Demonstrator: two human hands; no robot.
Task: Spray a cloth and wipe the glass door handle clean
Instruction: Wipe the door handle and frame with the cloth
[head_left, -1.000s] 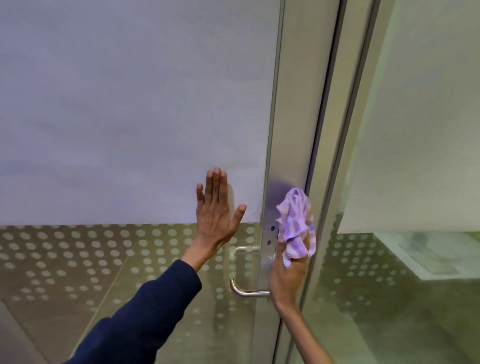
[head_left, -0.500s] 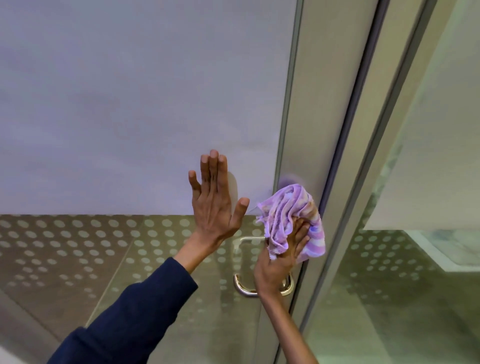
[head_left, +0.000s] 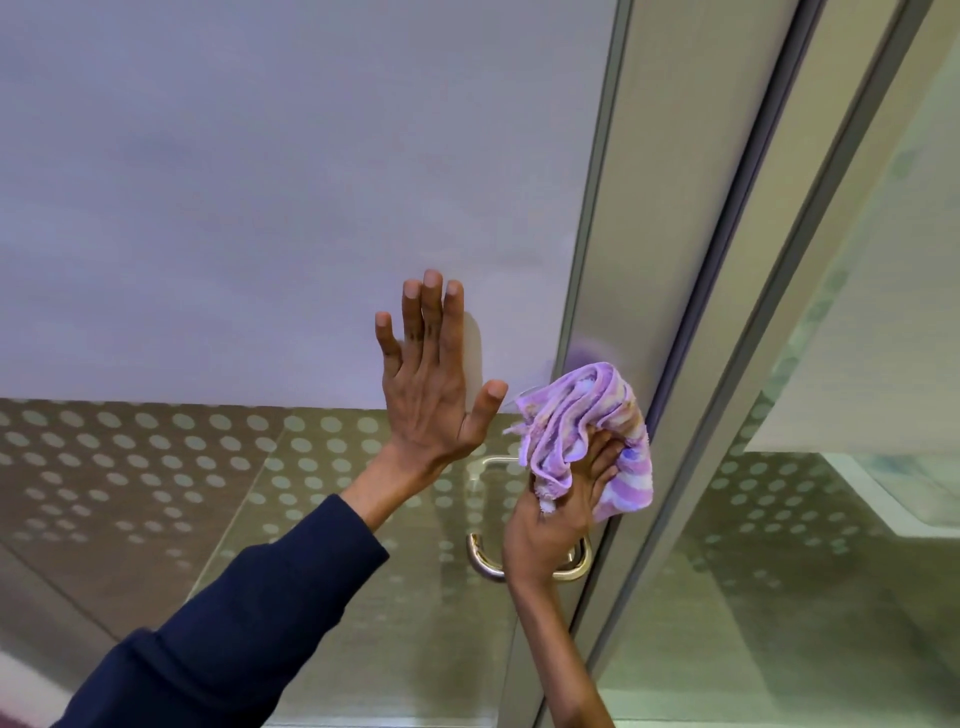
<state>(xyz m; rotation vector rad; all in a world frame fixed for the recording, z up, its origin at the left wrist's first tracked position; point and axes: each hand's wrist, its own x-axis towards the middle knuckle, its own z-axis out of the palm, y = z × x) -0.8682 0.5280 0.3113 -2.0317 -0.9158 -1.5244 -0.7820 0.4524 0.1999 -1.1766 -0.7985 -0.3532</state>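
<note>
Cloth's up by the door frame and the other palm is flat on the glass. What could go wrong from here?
1. The left hand lies flat on the glass door; it may leave fresh prints there.
2. The right hand holds the purple cloth bunched above the door handle, against the metal frame; the handle itself may go unwiped.
3. Loose folds of the cloth hang free and could snag on the handle.
</note>
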